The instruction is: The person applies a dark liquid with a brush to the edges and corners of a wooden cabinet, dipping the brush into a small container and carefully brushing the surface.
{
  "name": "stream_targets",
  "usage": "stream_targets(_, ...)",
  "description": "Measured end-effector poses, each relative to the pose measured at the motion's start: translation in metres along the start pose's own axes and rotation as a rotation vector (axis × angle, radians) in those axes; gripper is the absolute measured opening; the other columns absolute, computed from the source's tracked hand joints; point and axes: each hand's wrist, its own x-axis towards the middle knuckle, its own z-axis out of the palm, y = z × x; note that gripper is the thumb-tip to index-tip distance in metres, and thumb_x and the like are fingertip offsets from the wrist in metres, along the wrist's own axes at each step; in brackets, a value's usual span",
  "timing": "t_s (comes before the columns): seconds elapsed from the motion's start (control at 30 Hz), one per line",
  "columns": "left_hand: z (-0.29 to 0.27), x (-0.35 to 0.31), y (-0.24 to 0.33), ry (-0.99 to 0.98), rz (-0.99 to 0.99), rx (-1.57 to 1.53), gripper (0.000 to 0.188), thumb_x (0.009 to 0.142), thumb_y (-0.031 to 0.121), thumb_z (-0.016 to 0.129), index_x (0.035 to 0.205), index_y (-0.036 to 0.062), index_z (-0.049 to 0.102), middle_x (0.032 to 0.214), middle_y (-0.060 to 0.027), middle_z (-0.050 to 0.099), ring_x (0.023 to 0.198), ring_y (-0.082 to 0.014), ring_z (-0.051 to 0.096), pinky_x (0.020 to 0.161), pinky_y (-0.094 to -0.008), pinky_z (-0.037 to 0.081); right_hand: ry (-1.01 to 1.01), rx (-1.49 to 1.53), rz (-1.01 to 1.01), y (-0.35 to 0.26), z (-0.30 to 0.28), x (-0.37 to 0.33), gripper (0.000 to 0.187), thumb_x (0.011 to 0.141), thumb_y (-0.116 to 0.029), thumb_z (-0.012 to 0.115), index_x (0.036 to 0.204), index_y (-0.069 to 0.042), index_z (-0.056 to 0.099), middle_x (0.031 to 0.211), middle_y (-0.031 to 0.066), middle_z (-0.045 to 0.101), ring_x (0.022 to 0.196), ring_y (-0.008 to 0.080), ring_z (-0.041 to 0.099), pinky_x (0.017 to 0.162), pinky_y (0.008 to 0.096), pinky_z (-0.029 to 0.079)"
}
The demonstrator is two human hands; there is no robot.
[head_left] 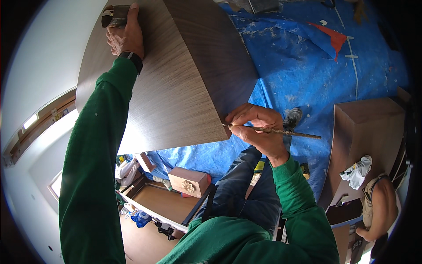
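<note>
A large brown wood-grain cabinet (162, 88) fills the upper middle of the view. My left hand (126, 39) is stretched far across its broad face, fingers closed round a small dark cup-like container (118, 16) whose contents I cannot make out. At the cabinet's near right corner, my right hand (259, 127) pinches a thin stained paintbrush (290, 132). Its handle points to the right, and its tip is at the cabinet's edge. The fingertips of this hand are against or very close to the darker side panel.
Blue plastic sheeting (299, 79) covers the floor, with a red patch (336, 40). Another brown cabinet (373, 127) stands right, with a white cloth (357, 172) on it. Near it shows another person's bare arm (382, 207). An open drawer (162, 200) and pinkish box (190, 179) lie lower left.
</note>
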Motion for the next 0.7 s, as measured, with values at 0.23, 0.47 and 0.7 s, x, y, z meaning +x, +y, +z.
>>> stream_targets(0.23, -0.0005, -0.0009, -0.0004, 0.011, 0.013, 0.015, 0.071, 0.077, 0.052, 0.081, 0.125, 0.0024, 0.065, 0.125, -0.0139, 0.065, 0.117, -0.0275, 0.060, 0.105, -0.0419, 0.043, 0.001, -0.002, 0.015, -0.0023, -0.0004, -0.0013, 0.017, 0.078, 0.013, 0.075, 0.089, 0.000, 0.071, 0.091, 0.0157, 0.073, 0.097, 0.0241, 0.073, 0.086, 0.0379, 0.061)
stream_targets(0.47, 0.0019, -0.0006, -0.0007, -0.001, 0.008, -0.005, 0.072, 0.078, 0.052, 0.081, 0.126, 0.0010, 0.064, 0.125, -0.0130, 0.065, 0.116, -0.0264, 0.061, 0.104, -0.0409, 0.045, 0.023, 0.005, 0.039, -0.0018, 0.0011, 0.0004, 0.018, 0.078, 0.013, 0.075, 0.090, 0.000, 0.071, 0.093, 0.0152, 0.073, 0.097, 0.0238, 0.072, 0.087, 0.0376, 0.061)
stream_targets(0.7, -0.0020, -0.0015, 0.0005, -0.040, 0.014, -0.018, 0.069, 0.079, 0.050, 0.081, 0.124, -0.0001, 0.065, 0.121, -0.0123, 0.068, 0.112, -0.0248, 0.063, 0.100, -0.0390, 0.047, -0.018, 0.008, 0.025, -0.0006, -0.0031, -0.0042, 0.017, 0.077, 0.013, 0.075, 0.088, 0.000, 0.071, 0.091, 0.0145, 0.073, 0.098, 0.0246, 0.072, 0.089, 0.0395, 0.059)
